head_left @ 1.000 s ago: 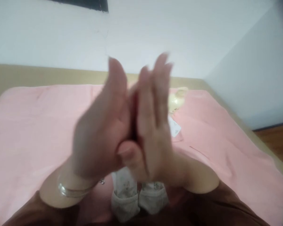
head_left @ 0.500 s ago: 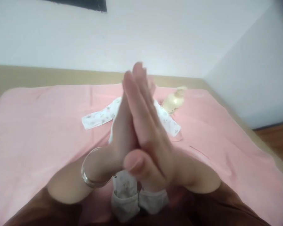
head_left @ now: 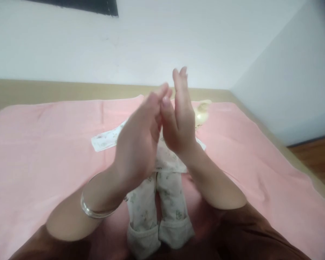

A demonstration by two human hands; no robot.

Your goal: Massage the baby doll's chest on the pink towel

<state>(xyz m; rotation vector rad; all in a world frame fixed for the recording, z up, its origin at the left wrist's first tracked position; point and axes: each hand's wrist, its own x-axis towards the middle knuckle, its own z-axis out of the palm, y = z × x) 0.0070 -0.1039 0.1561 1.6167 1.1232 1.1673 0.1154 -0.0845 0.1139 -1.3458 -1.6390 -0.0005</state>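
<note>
Here, left hand (head_left: pixel 137 144) faces right hand (head_left: pixel 181 122) above patterned clothes (head_left: pixel 173 200).

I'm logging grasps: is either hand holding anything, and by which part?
Nothing held shows: the left hand and right hand are raised close together, the gap between partly hidden.

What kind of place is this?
Probably a room in a home, maybe a bedroom: small patterned clothes lie on a pink cloth spread over a tan surface. Whether that's a bed or a table, I can't tell.
</note>
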